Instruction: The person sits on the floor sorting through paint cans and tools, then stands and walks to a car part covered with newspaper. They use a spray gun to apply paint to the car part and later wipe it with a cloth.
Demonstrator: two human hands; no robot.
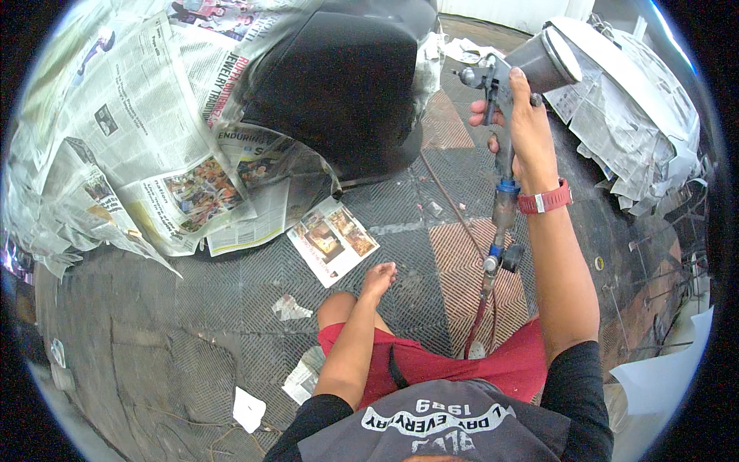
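Note:
My right hand, with a red watch on its wrist, is wrapped round the handle of a paint spray gun. The gun's dark cup sits on top, and its nozzle points left toward a glossy black car body panel. Below the handle hang a metal fitting with a blue ring and a reddish air hose. Near my knee, my left hand is loosely closed with nothing visible in it. Newspaper sheets and thin clear film cover the area around the black panel.
On the right stands a white car part with newspaper masking. A loose printed page and several paper scraps lie on the ribbed tile floor. The hose runs across the floor beside my legs.

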